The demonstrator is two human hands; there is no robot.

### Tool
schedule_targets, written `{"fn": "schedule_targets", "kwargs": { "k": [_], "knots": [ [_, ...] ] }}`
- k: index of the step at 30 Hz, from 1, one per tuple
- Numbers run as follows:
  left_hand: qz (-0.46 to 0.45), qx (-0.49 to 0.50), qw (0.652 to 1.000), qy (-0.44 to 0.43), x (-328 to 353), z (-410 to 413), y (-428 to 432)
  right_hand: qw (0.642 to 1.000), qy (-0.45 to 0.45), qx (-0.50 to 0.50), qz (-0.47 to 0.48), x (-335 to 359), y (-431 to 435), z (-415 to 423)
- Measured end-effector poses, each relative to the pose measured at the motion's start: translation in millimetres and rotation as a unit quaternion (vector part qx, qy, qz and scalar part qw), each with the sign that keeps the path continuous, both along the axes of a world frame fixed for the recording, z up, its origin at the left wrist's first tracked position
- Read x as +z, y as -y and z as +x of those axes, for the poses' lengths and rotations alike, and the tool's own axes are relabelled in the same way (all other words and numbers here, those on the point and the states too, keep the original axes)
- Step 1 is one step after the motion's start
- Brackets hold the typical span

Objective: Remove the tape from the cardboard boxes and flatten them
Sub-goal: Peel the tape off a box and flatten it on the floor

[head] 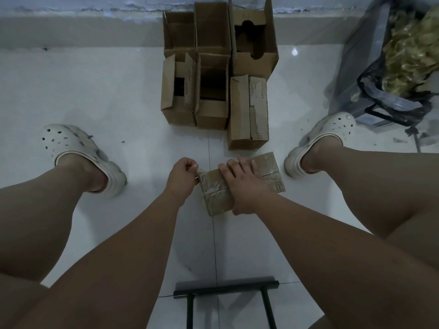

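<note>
A small taped cardboard box point(215, 198) lies on the white tiled floor between my feet. Clear tape point(213, 187) runs along its top seam and wraps its surface. My right hand point(242, 184) lies on top of the box with fingers spread, pressing it down. My left hand point(183, 178) is at the box's left end, its fingers pinching the end of the tape point(198, 172) there. The middle of the box is hidden under my right hand.
Several open and shut cardboard boxes point(213, 74) stand in a cluster ahead by the wall step. A clear bag of scraps point(403, 62) sits at the far right. My feet in white clogs point(78, 150) flank the box. A black stool frame point(225, 295) is below me.
</note>
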State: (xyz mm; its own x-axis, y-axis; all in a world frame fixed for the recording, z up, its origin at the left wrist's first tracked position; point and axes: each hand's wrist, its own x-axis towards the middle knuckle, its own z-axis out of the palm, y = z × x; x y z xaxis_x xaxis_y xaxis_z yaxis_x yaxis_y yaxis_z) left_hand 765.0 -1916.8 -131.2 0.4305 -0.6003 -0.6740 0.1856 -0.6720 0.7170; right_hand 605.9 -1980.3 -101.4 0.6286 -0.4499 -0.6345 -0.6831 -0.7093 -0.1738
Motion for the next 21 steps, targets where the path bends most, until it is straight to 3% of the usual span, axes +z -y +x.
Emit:
{"fn": "schedule_targets", "kwargs": {
  "k": [3, 6, 11, 13, 17, 21],
  "knots": [
    [0.020, -0.051, 0.998, -0.039, 5, 3, 1, 1.000, -0.001, 0.001, 0.003, -1, 2, -3],
    [0.034, -0.139, 0.990, 0.009, 11, 12, 5, 1.000, 0.002, -0.006, 0.014, 0, 3, -3],
    [0.011, -0.143, 0.986, 0.087, 9, 11, 4, 0.999, -0.001, -0.030, 0.019, 3, 5, -2],
    [-0.006, -0.155, 0.976, 0.152, 8, 6, 5, 0.999, -0.011, -0.039, 0.025, 4, 6, 0],
    [-0.021, -0.249, 0.907, 0.340, 9, -6, 4, 0.997, -0.022, -0.067, 0.041, 6, 8, 5],
    [-0.031, -0.238, 0.901, 0.362, 8, -14, -4, 0.996, -0.023, -0.075, 0.046, 7, 10, 6]
  ]
}}
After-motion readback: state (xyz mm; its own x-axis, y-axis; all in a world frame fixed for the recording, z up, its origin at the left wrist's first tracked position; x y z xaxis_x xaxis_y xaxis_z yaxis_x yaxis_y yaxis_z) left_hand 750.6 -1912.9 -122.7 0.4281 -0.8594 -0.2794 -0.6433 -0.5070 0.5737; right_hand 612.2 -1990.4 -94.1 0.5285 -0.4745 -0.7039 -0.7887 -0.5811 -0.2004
